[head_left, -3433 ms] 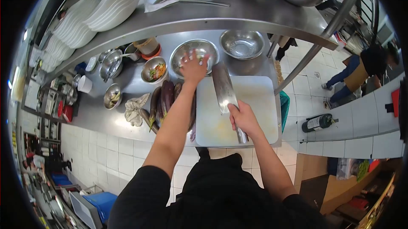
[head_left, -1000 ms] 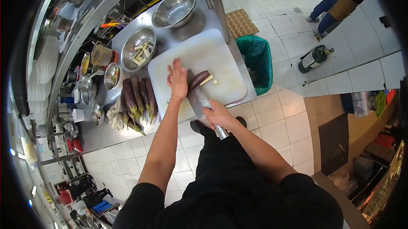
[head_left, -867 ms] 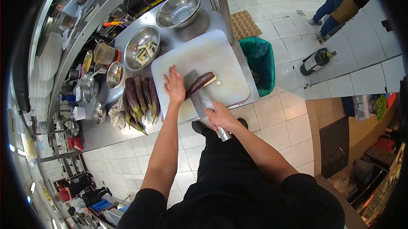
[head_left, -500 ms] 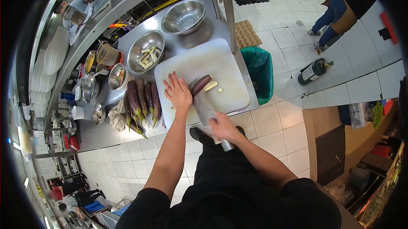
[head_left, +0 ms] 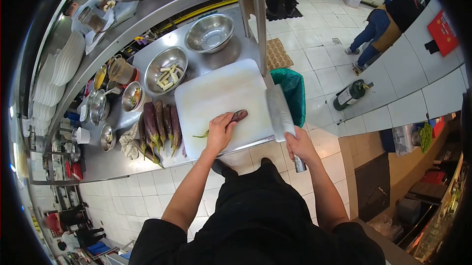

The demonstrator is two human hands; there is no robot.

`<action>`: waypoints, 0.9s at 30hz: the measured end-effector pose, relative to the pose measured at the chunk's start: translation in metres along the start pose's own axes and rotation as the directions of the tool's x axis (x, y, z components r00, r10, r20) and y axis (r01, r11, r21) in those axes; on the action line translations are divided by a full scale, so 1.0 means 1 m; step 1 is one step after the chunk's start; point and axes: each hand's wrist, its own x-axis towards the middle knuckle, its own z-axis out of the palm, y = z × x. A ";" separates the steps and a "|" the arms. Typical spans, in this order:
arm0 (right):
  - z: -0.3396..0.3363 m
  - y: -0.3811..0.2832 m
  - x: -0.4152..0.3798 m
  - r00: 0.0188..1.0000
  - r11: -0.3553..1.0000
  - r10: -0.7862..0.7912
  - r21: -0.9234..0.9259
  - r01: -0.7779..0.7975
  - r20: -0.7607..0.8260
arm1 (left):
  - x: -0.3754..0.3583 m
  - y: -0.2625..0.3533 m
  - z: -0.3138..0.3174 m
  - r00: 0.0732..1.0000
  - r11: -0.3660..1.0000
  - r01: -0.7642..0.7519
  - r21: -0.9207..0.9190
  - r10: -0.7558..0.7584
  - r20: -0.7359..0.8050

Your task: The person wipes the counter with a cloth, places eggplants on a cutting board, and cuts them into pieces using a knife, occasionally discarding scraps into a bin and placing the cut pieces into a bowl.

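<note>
Changed vs half a second ago: cleaver (head_left: 279, 110) off the board, now past the right edge of the cutting board (head_left: 216, 93); the pale cut piece and small round bit beside the eggplant (head_left: 240, 115) are gone from there. Left hand (head_left: 220, 134) was spread flat, now curled round the eggplant.

Left forearm angles in over the table's (head_left: 118, 164) front edge, palm down. Right hand (head_left: 301, 147) gripping cleaver handle, just off the table's front right corner, blade pointing up and away.

Eggplant lies under left hand, near board's front edge; stem pokes out left, purple end right, well apart from right hand. Whole eggplants (head_left: 157, 122) left of board. Farther: bowl of pale pieces (head_left: 160, 62) by board's far left corner.
</note>
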 end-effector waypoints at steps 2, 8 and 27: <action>0.007 0.006 0.008 0.997 0.997 0.053 0.052 -0.056 0.060 | -0.011 0.010 0.009 0.988 0.993 -0.013 -0.114 -0.004 -0.152; 0.027 0.015 0.040 0.981 0.989 0.105 0.087 -0.121 0.165 | 0.000 0.009 0.013 0.967 0.989 0.018 -0.148 -0.055 -0.250; 0.127 0.032 0.066 0.984 0.980 0.046 0.182 -0.078 0.170 | -0.027 -0.040 -0.015 0.903 0.919 0.257 -0.298 -0.338 -0.265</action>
